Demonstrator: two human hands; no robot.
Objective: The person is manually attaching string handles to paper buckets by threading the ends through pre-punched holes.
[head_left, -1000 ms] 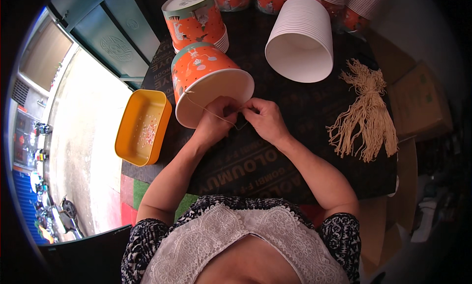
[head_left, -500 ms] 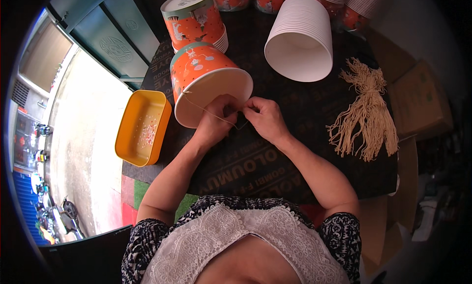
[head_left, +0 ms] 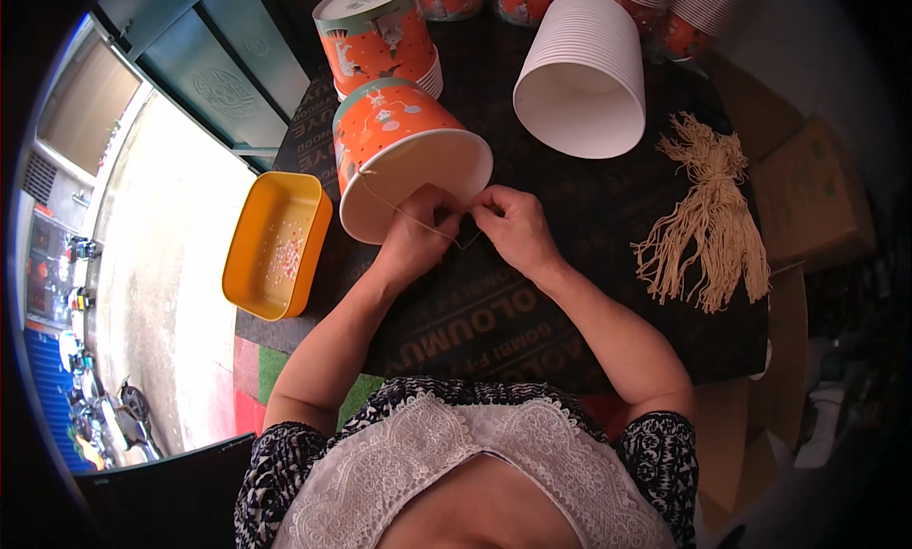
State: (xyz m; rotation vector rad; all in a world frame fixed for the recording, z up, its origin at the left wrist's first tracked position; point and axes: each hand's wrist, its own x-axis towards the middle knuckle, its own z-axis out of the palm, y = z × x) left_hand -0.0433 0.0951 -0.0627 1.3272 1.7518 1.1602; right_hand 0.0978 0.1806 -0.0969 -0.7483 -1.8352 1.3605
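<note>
An orange-and-green paper bucket lies tipped on its side, its white mouth facing me. A thin beige cord comes from a hole near the left of its rim, crosses my left hand and loops up toward my right fingertips. My left hand reaches into the mouth, its fingers closed at the right part of the rim and partly hidden there. Against the outside of that same rim, my right hand is closed in a pinch on the cord; the exact grip is too small to see.
A yellow tub with small colored bits stands left. Behind are an upside-down orange bucket stack and a white ribbed bucket stack on its side. A bundle of beige cords lies right, near a cardboard box.
The bucket has shifted very slightly up and to the right. Both hands stay at the right of the rim, with hardly any movement.
</note>
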